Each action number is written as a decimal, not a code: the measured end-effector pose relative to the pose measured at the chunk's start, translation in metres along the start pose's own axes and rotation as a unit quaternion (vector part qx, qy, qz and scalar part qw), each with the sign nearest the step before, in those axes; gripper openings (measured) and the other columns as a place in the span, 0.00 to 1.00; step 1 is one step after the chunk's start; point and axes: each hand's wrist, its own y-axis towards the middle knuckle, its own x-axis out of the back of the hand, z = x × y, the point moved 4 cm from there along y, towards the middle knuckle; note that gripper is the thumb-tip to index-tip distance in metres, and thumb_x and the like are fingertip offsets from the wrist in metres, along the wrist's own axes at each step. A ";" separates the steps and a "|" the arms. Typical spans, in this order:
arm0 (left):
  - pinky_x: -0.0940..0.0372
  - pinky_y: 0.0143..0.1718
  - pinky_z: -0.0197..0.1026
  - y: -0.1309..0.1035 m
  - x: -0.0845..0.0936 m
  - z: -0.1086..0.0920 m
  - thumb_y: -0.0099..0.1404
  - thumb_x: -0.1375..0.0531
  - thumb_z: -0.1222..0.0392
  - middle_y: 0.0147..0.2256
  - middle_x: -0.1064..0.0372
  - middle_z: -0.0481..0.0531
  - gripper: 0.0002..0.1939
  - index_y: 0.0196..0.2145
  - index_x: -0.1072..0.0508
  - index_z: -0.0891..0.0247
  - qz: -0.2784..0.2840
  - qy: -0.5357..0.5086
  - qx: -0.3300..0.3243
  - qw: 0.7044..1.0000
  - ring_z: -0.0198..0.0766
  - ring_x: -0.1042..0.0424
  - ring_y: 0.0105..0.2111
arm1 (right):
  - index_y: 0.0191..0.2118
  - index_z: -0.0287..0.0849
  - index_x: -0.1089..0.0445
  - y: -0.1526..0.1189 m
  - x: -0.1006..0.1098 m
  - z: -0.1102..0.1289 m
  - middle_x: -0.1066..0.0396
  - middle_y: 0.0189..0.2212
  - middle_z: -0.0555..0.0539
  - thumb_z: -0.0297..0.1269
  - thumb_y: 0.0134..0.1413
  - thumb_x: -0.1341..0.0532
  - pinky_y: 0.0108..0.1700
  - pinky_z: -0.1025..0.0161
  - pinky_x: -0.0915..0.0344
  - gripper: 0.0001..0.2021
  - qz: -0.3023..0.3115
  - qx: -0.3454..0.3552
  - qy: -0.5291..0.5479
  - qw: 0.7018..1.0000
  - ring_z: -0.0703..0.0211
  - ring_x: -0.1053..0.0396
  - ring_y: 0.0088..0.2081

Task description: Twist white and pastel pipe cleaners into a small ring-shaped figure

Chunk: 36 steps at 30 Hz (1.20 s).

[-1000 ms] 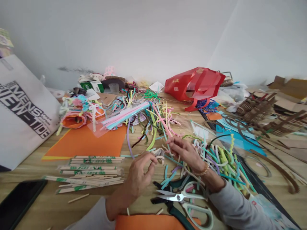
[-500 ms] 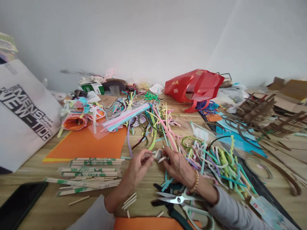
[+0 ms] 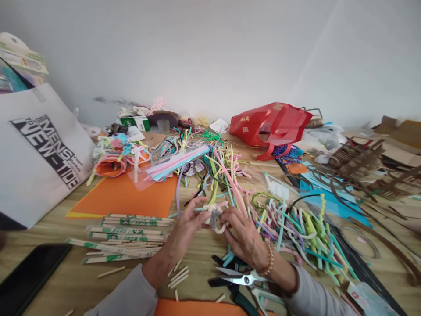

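Between my two hands is a small twisted pipe-cleaner piece [image 3: 215,217], white and grey with a bit of pink. My left hand [image 3: 188,230] pinches its left side between thumb and fingers. On the other side, the fingers of my right hand [image 3: 245,237] are closed on its right edge, near a white curl. Just below my right hand lie scissors [image 3: 246,279] with silver blades, partly over a dark-handled tool [image 3: 241,298]. Short cut sticks [image 3: 178,277] rest below my left wrist. Loose pipe cleaners [image 3: 296,224] in many colours spread out to the right of my right hand.
Paper-wrapped chopsticks [image 3: 128,232] lie at left, beside a black phone [image 3: 33,274]. Orange sheets [image 3: 123,197] sit behind them. A large white bag [image 3: 49,149] stands far left, a red bag [image 3: 269,125] at the back. Woven brown baskets [image 3: 357,158] are at right.
The pipe-cleaner piece has been raised slightly and turned, so more of its grey part and white curl shows. Both hands stay on it. The whole view has shifted a little.
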 end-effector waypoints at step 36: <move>0.37 0.38 0.38 -0.007 -0.007 -0.011 0.53 0.33 0.57 0.33 0.24 0.51 0.10 0.32 0.25 0.64 0.015 0.174 -0.077 0.982 0.40 0.29 0.34 | 0.38 0.44 0.32 0.006 0.020 0.010 0.30 0.32 0.46 0.28 0.58 0.42 0.36 0.60 0.37 0.05 -0.089 -0.024 0.094 0.991 0.56 0.33 0.34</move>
